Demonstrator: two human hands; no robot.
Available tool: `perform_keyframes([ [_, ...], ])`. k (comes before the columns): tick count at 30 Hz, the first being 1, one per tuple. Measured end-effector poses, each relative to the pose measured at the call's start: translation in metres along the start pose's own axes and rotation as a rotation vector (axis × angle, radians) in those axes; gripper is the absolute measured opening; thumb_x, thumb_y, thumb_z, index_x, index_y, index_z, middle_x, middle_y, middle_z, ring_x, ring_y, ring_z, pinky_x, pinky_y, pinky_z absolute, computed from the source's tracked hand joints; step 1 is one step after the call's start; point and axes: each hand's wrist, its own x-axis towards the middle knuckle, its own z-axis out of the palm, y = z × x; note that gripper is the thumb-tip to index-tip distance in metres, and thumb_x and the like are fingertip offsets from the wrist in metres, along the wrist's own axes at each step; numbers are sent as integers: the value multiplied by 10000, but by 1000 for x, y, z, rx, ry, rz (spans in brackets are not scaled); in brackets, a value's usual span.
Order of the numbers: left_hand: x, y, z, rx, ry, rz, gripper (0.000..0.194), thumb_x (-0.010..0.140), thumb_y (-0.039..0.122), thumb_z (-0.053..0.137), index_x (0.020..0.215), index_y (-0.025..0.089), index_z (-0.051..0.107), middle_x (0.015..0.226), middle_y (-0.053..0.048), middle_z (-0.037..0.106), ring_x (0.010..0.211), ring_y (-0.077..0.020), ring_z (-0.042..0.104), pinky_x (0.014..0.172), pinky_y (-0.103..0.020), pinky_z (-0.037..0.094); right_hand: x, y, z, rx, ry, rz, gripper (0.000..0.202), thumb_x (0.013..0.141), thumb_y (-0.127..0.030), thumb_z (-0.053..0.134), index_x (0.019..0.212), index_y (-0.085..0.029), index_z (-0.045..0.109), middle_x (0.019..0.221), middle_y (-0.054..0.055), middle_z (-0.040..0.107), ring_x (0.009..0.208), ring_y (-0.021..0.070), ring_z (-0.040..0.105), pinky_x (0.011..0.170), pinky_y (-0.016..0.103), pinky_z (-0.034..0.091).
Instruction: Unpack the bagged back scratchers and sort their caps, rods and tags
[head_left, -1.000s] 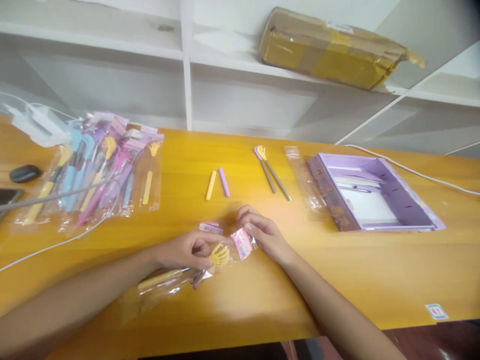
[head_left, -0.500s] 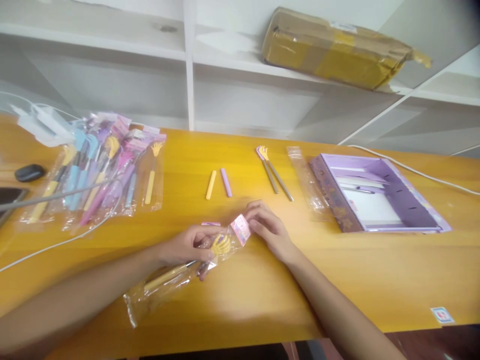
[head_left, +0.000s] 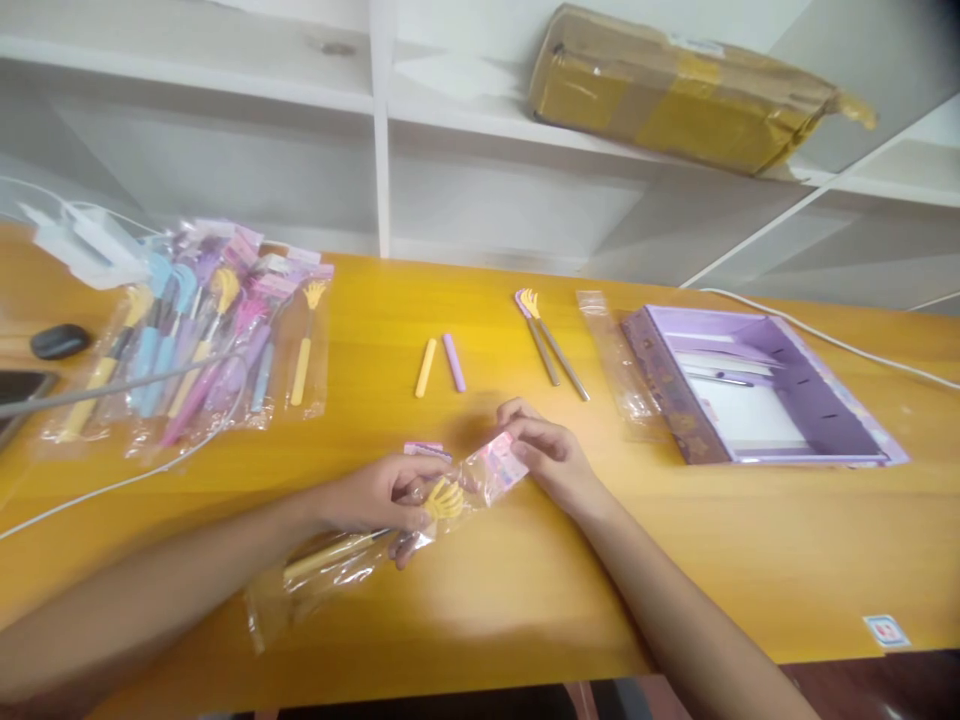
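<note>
A yellow back scratcher (head_left: 445,499) lies inside a clear plastic bag (head_left: 352,572), its hand-shaped head pointing up and right. My left hand (head_left: 390,497) is closed around the bag just below that head. At the bag's upper end, my right hand (head_left: 546,452) pinches the pink printed card (head_left: 501,466) between thumb and fingers. Another pink card (head_left: 424,449) shows partly behind my left hand. Beyond my hands lie a loose yellow handle (head_left: 426,368) and a purple handle (head_left: 454,362). Two metal-rod scratcher heads (head_left: 556,345), one purple and one yellow, rest together to their right.
Several bagged back scratchers (head_left: 176,340) are heaped at left, with a white cable (head_left: 180,465) across them. A black mouse (head_left: 60,342) is beside them. At right stand a flat plastic bag (head_left: 611,350) and a purple box (head_left: 671,400). A taped carton (head_left: 675,90) sits on the shelf.
My right hand has shifted slightly right with the card, and more of the pink card now shows, stretched out from the scratcher's head. My left hand keeps its hold.
</note>
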Motion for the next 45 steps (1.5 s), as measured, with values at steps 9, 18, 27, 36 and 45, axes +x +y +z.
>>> perform_keyframes([
  [9, -6, 14, 5, 220, -248, -84, 508, 969, 222, 678, 1476, 236, 643, 659, 92, 277, 492, -93, 370, 470, -204, 395, 0, 13, 24, 119, 97, 208, 380, 927, -555, 792, 912, -211, 631, 641, -46, 542, 490, 79, 402, 439, 195, 285],
  [18, -3, 13, 4, 279, -240, -54, 498, 946, 208, 719, 1439, 242, 656, 674, 93, 277, 509, -88, 333, 487, -218, 290, -2, 15, 48, -100, -5, 75, 342, 1014, -517, 694, 1139, -199, 721, 851, 35, 691, 627, 133, 639, 590, 278, 542],
  [27, 4, 1, 0, -55, -31, 31, 425, 992, 412, 762, 1274, 186, 539, 818, 9, 663, 570, -124, 648, 557, -245, 477, -8, 3, 20, 256, -142, 140, 801, 908, -933, 458, 1010, -185, 722, 849, 56, 642, 696, 178, 584, 627, 299, 472],
  [36, 6, -1, -2, -240, -173, -62, 381, 973, 424, 790, 1206, 175, 620, 1012, -49, 697, 691, -160, 732, 720, -357, 625, -8, 0, 7, 1, 350, -7, 472, 1001, -607, 689, 771, -203, 608, 646, -31, 484, 585, 111, 427, 572, 259, 364],
  [45, 6, 0, -3, -197, -221, -74, 357, 1027, 436, 731, 1263, 193, 620, 976, -63, 740, 726, -169, 747, 734, -351, 631, -2, -15, -11, 43, 746, -188, 489, 895, -624, 805, 786, -230, 537, 660, -45, 453, 531, 94, 386, 483, 242, 327],
])
